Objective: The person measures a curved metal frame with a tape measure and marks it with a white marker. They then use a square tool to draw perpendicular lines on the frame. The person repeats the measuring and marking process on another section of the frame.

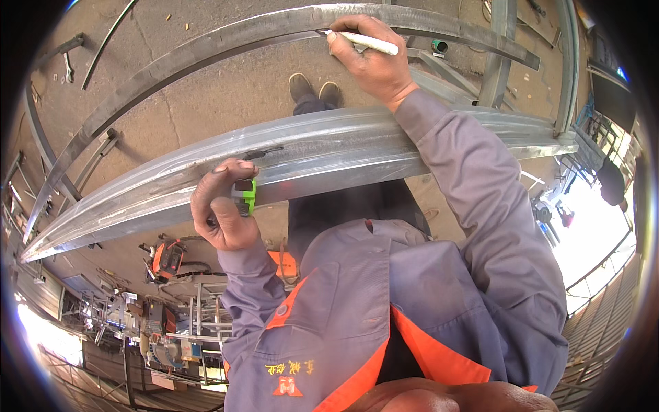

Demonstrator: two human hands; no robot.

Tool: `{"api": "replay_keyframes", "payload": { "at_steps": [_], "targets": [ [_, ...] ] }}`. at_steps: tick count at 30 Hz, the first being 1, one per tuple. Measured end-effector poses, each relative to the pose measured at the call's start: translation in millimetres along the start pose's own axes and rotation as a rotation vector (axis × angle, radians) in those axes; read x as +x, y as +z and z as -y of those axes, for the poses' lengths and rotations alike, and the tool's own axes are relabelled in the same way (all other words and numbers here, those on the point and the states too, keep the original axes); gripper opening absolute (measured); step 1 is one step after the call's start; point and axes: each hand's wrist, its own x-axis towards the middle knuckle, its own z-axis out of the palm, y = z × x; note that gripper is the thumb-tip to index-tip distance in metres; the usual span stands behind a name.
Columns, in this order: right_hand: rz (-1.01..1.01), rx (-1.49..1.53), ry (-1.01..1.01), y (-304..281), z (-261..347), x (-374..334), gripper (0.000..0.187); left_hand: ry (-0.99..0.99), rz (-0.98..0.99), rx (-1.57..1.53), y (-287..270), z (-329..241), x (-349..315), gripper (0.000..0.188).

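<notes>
The right hand (374, 63) holds a white marker (371, 42), tip at a metal bar (274, 25); the left hand (224, 207) grips a small green tool (251, 197).

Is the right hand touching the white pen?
Touching. The head view shows the right hand gripping the white pen with its thumb and fingers.

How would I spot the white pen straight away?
Find the long curved metal bar arching across the top. There, the right hand holds the pen, tip near the bar's lower edge. Slim and white, it differs from the chunky green tape measure in the left hand.
</notes>
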Motion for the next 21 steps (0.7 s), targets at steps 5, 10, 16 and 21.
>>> {"api": "replay_keyframes", "payload": {
  "at_steps": [5, 10, 16, 21],
  "targets": [
    [-0.003, -0.01, -0.001, 0.9, -0.3, -0.2, 0.017, -0.007, -0.008, -0.018, 0.0, -0.4, 0.9, 0.043],
    [-0.005, 0.016, 0.018, 2.1, -1.2, 0.2, 0.018, 0.016, 0.011, -0.004, -1.6, 2.0, 2.3, 0.043],
    [-0.016, 0.07, 0.069, 3.5, -1.1, -0.3, 0.022, 0.024, 0.008, -0.021, -2.2, 3.4, 2.7, 0.044],
    [-0.001, 0.053, 0.078, 1.6, 0.0, -0.4, 0.022, 0.027, 0.004, -0.004, -2.6, 3.9, 2.5, 0.044]
  ]
}}
